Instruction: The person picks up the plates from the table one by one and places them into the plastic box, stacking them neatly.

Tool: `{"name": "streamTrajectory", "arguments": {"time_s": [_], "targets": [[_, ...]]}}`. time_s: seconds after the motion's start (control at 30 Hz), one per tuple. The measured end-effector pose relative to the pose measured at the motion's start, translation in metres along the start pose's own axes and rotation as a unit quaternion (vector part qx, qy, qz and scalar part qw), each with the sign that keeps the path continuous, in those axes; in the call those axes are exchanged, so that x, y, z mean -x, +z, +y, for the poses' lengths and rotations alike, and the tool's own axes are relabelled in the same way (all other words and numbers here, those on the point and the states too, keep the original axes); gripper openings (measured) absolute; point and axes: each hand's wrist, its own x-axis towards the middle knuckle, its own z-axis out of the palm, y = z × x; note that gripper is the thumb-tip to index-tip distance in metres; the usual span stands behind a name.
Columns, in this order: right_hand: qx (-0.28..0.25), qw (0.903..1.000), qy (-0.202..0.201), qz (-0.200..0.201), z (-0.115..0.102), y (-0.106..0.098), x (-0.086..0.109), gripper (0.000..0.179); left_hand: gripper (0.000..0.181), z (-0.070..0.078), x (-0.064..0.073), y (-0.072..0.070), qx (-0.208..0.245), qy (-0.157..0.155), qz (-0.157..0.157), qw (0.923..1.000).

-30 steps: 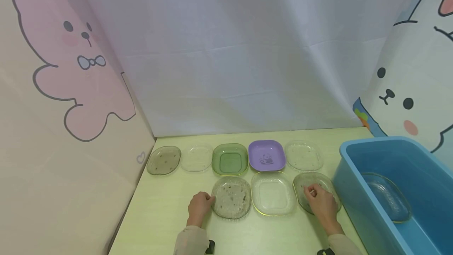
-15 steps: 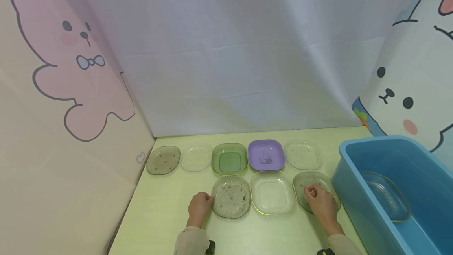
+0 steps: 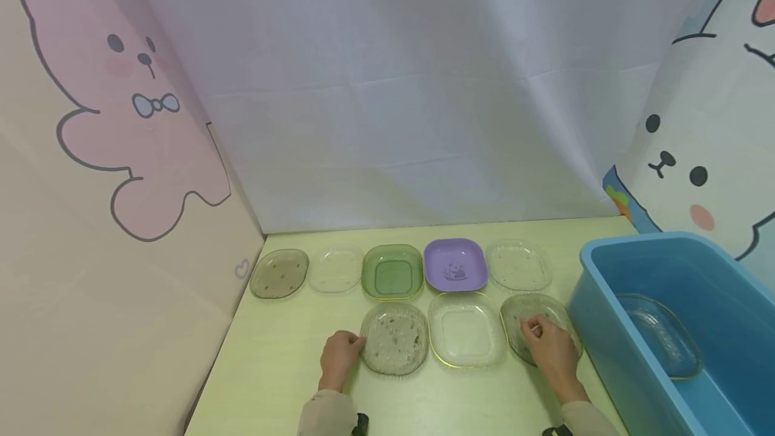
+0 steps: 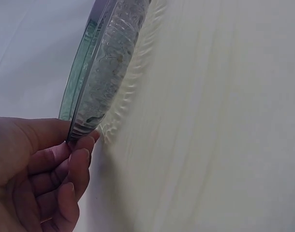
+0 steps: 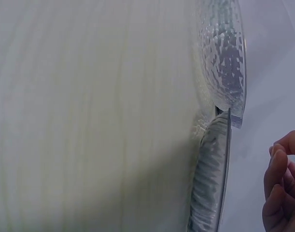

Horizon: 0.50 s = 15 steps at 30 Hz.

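The left hand (image 3: 340, 356) is pinching the near-left rim of a speckled glass plate (image 3: 395, 340) on the table (image 3: 272, 382). The right hand (image 3: 552, 350) is hovering over a grey plate (image 3: 513, 330), fingers loosely curled, holding nothing. A clear plate (image 3: 467, 330) is lying between them. Behind, a green dish (image 3: 393, 274) and a purple dish (image 3: 456, 264) are sitting side by side; rightward, a blue bin (image 3: 626, 362) is holding another glass plate (image 3: 662, 335).

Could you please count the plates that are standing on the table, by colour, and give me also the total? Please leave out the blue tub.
Smoky grey plates: 3
Clear plates, one with a yellow rim: 3
Green plate: 1
Purple plate: 1
Total: 8
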Motion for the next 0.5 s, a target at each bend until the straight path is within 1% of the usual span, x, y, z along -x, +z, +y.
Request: {"name": "streamTrajectory", "arguments": {"time_s": [0.23,0.37,0.5], "targets": [[0.006,0.9999,0.011,-0.001,0.0032,-0.0002,-0.0002,0.020,0.020,-0.0057,0.0028,-0.0007,0.011,0.000,0.013,0.9998],[0.007,0.9999,0.012,-0.001,0.0038,-0.0010,-0.0004,0.021,0.020,-0.0073,0.0035,-0.0010,0.016,-0.010,0.020,0.9996],[0.009,0.9999,0.011,-0.002,0.0042,-0.0010,0.0005,0.021,0.019,-0.0091,0.0049,0.0000,0.020,-0.012,0.021,0.9995]]}}
